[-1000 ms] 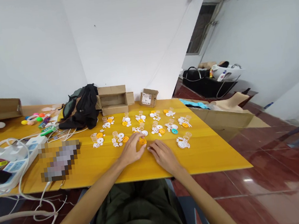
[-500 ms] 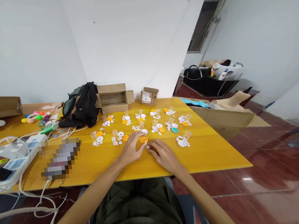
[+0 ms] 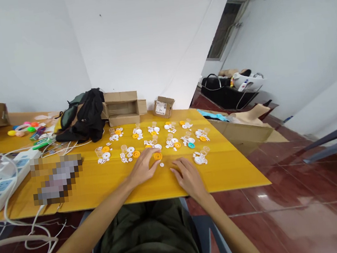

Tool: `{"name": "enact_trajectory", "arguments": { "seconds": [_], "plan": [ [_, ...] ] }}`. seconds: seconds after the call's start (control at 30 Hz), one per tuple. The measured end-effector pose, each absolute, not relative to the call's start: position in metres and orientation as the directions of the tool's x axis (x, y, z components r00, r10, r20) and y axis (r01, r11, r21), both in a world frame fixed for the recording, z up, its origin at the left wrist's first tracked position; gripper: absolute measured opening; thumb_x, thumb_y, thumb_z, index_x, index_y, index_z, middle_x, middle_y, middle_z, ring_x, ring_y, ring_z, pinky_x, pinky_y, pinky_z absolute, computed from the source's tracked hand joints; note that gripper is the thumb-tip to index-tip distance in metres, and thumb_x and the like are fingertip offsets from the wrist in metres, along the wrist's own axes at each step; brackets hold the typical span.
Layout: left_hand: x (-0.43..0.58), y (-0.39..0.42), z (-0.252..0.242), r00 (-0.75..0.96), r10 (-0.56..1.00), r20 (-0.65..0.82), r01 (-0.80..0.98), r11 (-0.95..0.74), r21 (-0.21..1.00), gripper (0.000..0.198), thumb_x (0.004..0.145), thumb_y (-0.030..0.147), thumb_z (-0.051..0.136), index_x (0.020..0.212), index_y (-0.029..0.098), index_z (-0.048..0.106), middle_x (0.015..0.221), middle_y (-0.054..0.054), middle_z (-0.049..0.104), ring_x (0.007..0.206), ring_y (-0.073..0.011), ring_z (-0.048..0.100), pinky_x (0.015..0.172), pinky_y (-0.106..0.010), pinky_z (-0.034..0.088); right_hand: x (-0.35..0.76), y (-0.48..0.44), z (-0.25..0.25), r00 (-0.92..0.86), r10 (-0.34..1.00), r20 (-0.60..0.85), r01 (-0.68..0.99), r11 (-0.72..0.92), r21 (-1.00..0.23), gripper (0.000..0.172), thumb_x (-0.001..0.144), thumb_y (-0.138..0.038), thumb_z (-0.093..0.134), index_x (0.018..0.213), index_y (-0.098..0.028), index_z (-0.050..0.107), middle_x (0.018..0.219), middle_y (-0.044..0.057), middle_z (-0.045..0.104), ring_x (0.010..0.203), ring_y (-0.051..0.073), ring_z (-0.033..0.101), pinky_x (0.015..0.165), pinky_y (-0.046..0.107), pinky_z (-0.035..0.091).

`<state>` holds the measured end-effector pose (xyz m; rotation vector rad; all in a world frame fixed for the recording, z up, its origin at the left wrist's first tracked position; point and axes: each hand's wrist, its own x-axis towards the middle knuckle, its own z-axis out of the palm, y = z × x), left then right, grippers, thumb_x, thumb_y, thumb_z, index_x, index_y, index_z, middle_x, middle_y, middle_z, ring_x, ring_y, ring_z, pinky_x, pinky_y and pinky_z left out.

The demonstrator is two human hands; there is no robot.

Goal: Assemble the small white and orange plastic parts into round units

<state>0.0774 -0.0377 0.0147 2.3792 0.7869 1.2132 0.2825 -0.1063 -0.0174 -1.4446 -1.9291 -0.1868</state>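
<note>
My left hand [image 3: 143,166] has its thumb and fingers curved round an orange round plastic wheel [image 3: 157,156], gripping it at the edge. Just below that wheel, a small white disc [image 3: 162,165] lies on the yellow table. To its right is my right hand [image 3: 189,177], fingers bent but apart, with nothing visible in them. Beyond both hands, small groups of parts are laid out in rows: white wheels [image 3: 198,160], clear cups [image 3: 124,148], orange wheels [image 3: 136,154] and white dotted pieces. One group has a teal wheel [image 3: 191,145].
An open cardboard box [image 3: 123,108] and a smaller box [image 3: 164,106] stand at the table's back. A black bag [image 3: 87,119] sits left of them. Further left are a phone [image 3: 60,179], a power strip [image 3: 8,177] and cables. A large carton [image 3: 236,133] is beyond the right edge.
My right hand has drawn back to the right, away from the small white disc, which now lies on the table. My left hand stays at the orange wheel. The view has shifted slightly.
</note>
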Motion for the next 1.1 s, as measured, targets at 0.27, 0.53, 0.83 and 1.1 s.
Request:
{"name": "enact_trajectory", "arguments": {
  "seconds": [0.27,0.53,0.83,1.1],
  "plan": [
    [0.076,-0.034,0.011,0.622,0.650,0.437,0.498,-0.759,0.420,0.030,0.082,0.009,0.053,0.108,0.023,0.058,0.108,-0.007,0.065,0.109,-0.0262,0.060,0.097,-0.042,0.051,0.334,-0.110,-0.018,0.076,0.704,0.706,0.982,0.068,-0.174,0.022,0.097,-0.028,0.048,0.109,-0.023,0.065,0.106,0.013,0.065,0.094,0.030,0.057,0.079,0.043,0.046],
    [0.077,-0.037,0.015,0.672,0.619,0.406,0.479,-0.781,0.400,0.022,0.090,0.019,0.052,0.110,0.024,0.059,0.111,-0.007,0.061,0.111,-0.0256,0.057,0.099,-0.041,0.050,0.335,-0.111,-0.024,-0.027,0.712,0.702,0.979,0.162,-0.127,0.024,0.099,-0.028,0.045,0.092,-0.023,0.068,0.096,0.010,0.068,0.090,0.025,0.060,0.076,0.038,0.046],
    [0.078,-0.034,0.016,0.747,0.546,0.380,0.410,-0.828,0.383,0.019,0.096,0.024,0.049,0.110,0.025,0.062,0.111,-0.007,0.060,0.109,-0.0243,0.055,0.100,-0.041,0.048,0.363,-0.102,-0.018,0.238,0.641,0.730,0.913,0.108,-0.393,0.027,0.098,-0.039,0.044,0.104,-0.023,0.065,0.112,0.014,0.063,0.104,0.030,0.058,0.092,0.050,0.046],
    [0.078,-0.034,0.017,0.745,0.542,0.389,0.392,-0.828,0.401,0.016,0.096,0.024,0.046,0.095,0.023,0.062,0.105,-0.006,0.061,0.103,-0.0229,0.056,0.098,-0.041,0.048,0.392,-0.083,-0.033,0.214,0.707,0.674,0.887,0.148,-0.437,0.028,0.094,-0.043,0.047,0.111,-0.024,0.060,0.117,0.014,0.061,0.116,0.031,0.056,0.098,0.051,0.047]
  ]
}}
